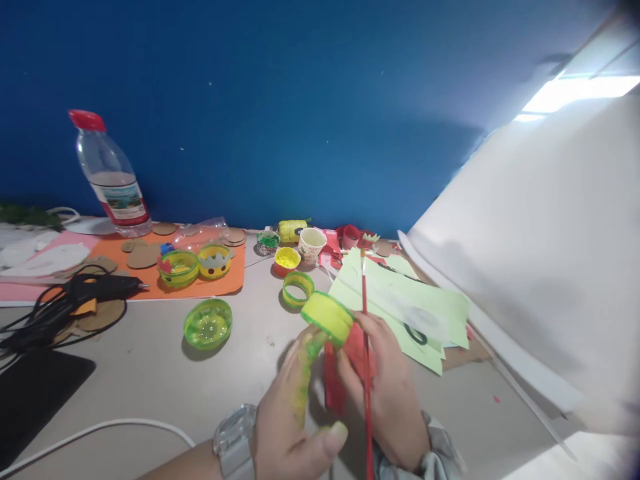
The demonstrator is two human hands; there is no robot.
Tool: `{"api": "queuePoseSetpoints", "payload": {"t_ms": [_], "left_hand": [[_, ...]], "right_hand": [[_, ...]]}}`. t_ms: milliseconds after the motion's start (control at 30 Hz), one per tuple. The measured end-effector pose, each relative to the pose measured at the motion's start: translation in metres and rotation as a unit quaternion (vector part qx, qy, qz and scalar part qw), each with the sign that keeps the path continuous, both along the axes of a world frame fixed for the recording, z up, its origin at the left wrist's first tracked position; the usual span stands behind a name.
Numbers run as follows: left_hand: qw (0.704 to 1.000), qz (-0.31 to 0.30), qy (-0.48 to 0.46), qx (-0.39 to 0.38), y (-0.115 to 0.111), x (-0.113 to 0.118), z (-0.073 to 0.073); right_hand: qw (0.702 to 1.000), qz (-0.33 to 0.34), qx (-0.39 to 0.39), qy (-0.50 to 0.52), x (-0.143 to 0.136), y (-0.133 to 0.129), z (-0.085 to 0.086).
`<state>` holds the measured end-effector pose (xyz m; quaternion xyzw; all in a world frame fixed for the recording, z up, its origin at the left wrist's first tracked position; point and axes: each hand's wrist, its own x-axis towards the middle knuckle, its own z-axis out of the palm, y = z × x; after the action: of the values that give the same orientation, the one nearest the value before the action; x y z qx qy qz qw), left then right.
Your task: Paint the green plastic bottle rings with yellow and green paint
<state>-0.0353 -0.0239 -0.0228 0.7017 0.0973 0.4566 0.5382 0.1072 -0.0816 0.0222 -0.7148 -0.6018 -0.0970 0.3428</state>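
My left hand (293,407), smeared with green and yellow paint, has its fingers at a yellow ring with green edges (327,316); its thumb stands apart. My right hand (387,380) is closed on a paintbrush (366,347) with a red handle, held upright, bristles up. Its fingertips also meet the ring's right side. Under the hands lies red paper (334,380), partly hidden. Just beyond, a second green-edged ring (299,289) rests on the table, near a small cup of yellow paint (287,259).
A green-edged clear dish (209,325) sits left of my hands. Two decorated yellow rings (214,261) stand on orange paper (200,288). Farther left are a glue gun (113,287), its cable and a bottle (114,177). Green paper (435,310) partly covers scissors (416,335) on the right.
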Motion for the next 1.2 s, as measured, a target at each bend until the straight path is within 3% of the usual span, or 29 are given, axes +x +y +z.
{"api": "queuePoseSetpoints", "payload": {"t_ms": [133,233,300,367,400,500,600,733,833,933,1033,1100,1200], "left_hand": [[0.997,0.073,0.017,0.015,-0.001,0.0,0.017],[0.999,0.034,0.032,0.025,-0.001,0.004,0.021],[0.995,-0.003,0.039,0.092,-0.002,0.007,0.014],[0.975,-0.004,0.011,0.224,-0.003,0.012,0.001],[0.967,-0.016,-0.003,0.254,-0.004,0.014,-0.005],[0.952,-0.037,-0.027,0.303,-0.004,0.016,-0.016],[0.944,-0.016,-0.047,0.326,0.0,0.012,-0.011],[0.938,0.022,-0.069,0.339,0.006,0.007,0.003],[0.936,0.026,-0.076,0.342,0.007,0.007,0.003],[0.935,-0.01,-0.043,0.352,0.008,0.008,-0.008],[0.933,-0.087,0.047,0.347,0.006,0.011,-0.023],[0.943,-0.12,0.084,0.297,0.004,0.015,-0.032],[0.963,-0.123,0.092,0.223,-0.001,0.024,-0.044]], "right_hand": [[0.999,-0.015,0.006,-0.049,0.017,0.004,0.014],[0.995,0.012,0.015,-0.102,0.024,0.013,0.026],[0.989,0.046,0.013,-0.143,0.025,0.024,0.03],[0.975,0.1,0.001,-0.198,0.023,0.039,0.03],[0.965,0.131,-0.006,-0.227,0.02,0.048,0.028],[0.935,0.209,-0.023,-0.287,0.009,0.075,0.019],[0.918,0.242,-0.046,-0.31,-0.002,0.096,0.009],[0.907,0.249,-0.073,-0.331,-0.009,0.114,-0.004],[0.907,0.242,-0.082,-0.335,-0.009,0.119,-0.01],[0.909,0.24,-0.084,-0.331,-0.007,0.118,-0.011],[0.907,0.25,-0.084,-0.328,-0.005,0.111,-0.009],[0.906,0.258,-0.086,-0.324,-0.002,0.105,-0.006],[0.91,0.266,-0.067,-0.312,0.006,0.091,-0.005]]}}
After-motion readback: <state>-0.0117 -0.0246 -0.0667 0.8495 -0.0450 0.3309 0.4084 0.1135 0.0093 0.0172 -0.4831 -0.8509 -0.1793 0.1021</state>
